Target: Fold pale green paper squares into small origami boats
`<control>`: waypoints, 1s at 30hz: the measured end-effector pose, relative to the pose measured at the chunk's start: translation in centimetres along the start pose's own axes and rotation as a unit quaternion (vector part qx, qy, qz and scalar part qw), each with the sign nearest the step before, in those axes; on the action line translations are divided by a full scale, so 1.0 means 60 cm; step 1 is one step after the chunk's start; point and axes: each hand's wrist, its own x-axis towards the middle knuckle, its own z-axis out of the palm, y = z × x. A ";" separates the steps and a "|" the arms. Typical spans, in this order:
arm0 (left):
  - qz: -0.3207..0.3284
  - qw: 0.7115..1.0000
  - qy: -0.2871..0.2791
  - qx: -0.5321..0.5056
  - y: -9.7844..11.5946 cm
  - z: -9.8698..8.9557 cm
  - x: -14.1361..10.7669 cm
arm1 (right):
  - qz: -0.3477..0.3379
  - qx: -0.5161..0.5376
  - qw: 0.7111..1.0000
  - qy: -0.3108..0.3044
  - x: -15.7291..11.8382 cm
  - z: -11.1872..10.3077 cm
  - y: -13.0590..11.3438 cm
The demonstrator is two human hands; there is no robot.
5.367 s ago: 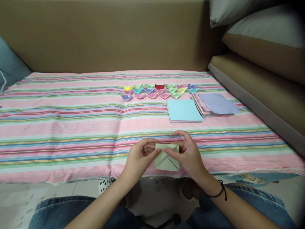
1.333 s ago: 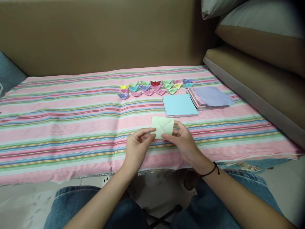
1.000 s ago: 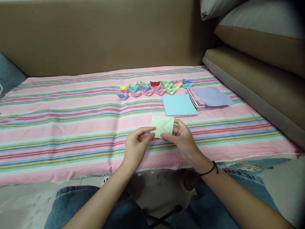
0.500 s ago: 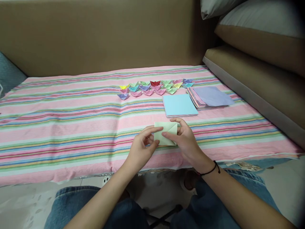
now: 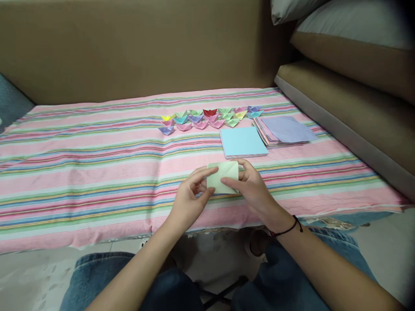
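Note:
A small pale green sheet of folded paper (image 5: 217, 180) is held up between my two hands, above the near part of the striped cloth. My left hand (image 5: 192, 192) grips its left side, index finger across the front and thumb at the lower left corner. On the right, my right hand (image 5: 250, 183) pinches it with the thumb on the front face and the other fingers behind. A faint diagonal crease runs towards its upper right corner. Just beyond lies a stack of square paper with light blue on top (image 5: 244, 142).
Several small folded paper boats (image 5: 201, 125) in many colours stand in rows farther back. A looser paper pile with a purple sheet on top (image 5: 288, 129) lies right of the blue stack. Brown cushions (image 5: 343, 95) rise on the right, and a brown backrest (image 5: 145, 47) behind.
Both hands and the green paper have shifted slightly left and up in view. The diagonal flap edge on the paper's right side, plain before, now shows only as a faint crease.

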 end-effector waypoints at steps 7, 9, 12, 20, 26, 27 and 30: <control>0.002 0.999 0.050 -0.019 0.009 -0.024 0.011 | -0.007 -0.025 1.000 -0.004 0.001 -0.005 -0.011; 0.008 0.998 0.060 -0.011 0.011 -0.030 0.013 | -0.008 -0.023 1.000 -0.004 0.001 -0.004 -0.013; 0.015 0.998 0.067 -0.013 0.011 -0.036 0.016 | -0.008 -0.017 1.000 -0.007 0.002 -0.002 -0.013; 0.007 0.995 0.093 -0.045 0.008 -0.044 0.016 | 0.013 0.012 0.999 -0.037 0.002 -0.004 -0.014; -0.021 0.996 0.046 -0.070 -0.007 -0.012 0.004 | -0.014 -0.003 0.997 -0.072 0.002 0.009 0.002; -0.023 0.996 0.033 -0.079 -0.008 -0.008 0.003 | -0.022 -0.013 0.998 -0.059 0.004 0.009 0.003; 0.000 0.995 0.039 -0.090 -0.005 -0.007 0.004 | -0.037 -0.056 0.997 -0.045 0.009 0.002 0.003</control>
